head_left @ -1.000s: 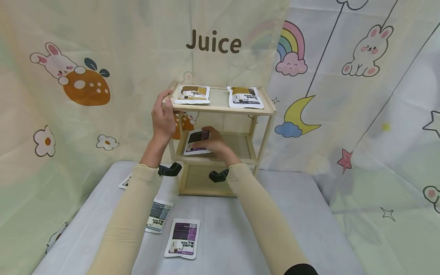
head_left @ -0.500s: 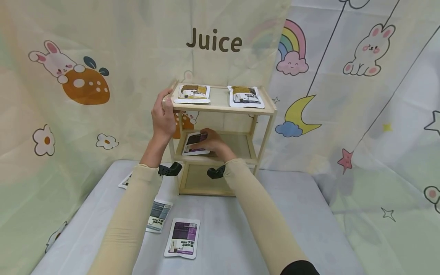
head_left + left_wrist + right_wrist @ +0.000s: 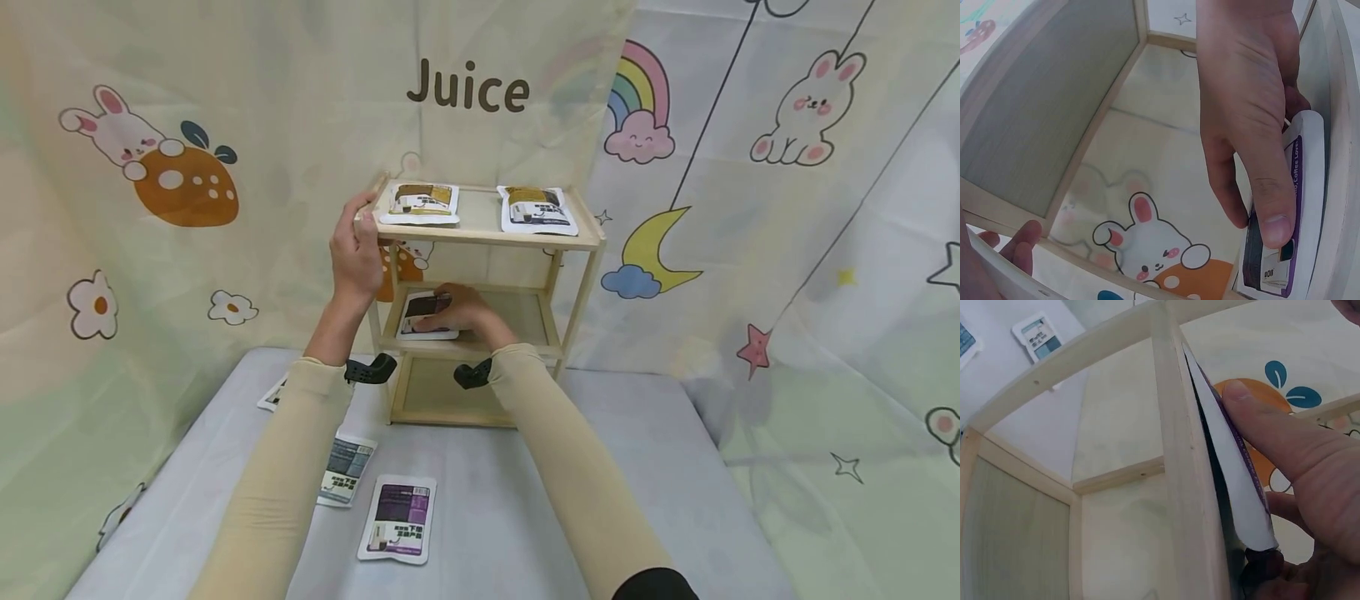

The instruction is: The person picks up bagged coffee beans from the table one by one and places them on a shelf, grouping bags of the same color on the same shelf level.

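Note:
A three-tier wooden rack (image 3: 583,287) stands before me. My left hand (image 3: 358,258) grips the left end of its top tier, thumb in front. In the left wrist view, the left fingers (image 3: 1022,244) curl under the board's edge. My right hand (image 3: 467,310) holds a white pouch with a dark purple label (image 3: 420,315) at the left of the middle tier. The thumb lies over the printed face. In the right wrist view, the pouch (image 3: 1235,469) lies close over the tier's wooden frame, slightly tilted, with fingertips at its near corner.
Two yellow-labelled pouches, one left (image 3: 420,206) and one right (image 3: 536,212), lie on the top tier. On the white table are a purple-labelled pouch (image 3: 397,521), a blue-grey one (image 3: 347,471) and one partly behind the left sleeve (image 3: 272,394). A printed cloth (image 3: 300,125) hangs behind.
The right hand and its pouch have shifted slightly left and lower on the middle tier, and the pouch lies flatter. The left hand stays on the top tier.

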### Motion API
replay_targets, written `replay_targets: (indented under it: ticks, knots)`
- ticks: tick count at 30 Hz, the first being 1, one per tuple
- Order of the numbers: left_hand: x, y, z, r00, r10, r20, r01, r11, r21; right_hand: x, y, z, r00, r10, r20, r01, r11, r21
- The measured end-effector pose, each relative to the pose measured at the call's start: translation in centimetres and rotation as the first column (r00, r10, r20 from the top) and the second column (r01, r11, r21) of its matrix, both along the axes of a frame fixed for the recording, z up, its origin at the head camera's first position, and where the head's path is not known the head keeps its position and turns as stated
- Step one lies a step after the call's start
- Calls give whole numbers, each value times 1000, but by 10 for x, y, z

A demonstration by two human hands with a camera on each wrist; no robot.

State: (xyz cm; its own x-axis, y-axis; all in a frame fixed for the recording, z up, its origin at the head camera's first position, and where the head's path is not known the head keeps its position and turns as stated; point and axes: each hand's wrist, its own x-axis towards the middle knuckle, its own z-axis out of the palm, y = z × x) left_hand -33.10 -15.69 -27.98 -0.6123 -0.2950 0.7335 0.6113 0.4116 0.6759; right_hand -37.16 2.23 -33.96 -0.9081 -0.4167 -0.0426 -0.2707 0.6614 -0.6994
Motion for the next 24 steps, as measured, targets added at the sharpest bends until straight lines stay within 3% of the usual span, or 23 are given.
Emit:
replay_targets:
  ticks: [15, 24]
  knots:
    - [0, 3, 0, 1000, -8, 7, 8, 1000, 4, 3, -1, 1, 999, -27, 41, 27, 1000, -5]
    - [2, 2, -1, 1000, -1, 4, 1, 1000, 5, 8, -3, -3, 996, -86, -33, 87, 996, 20]
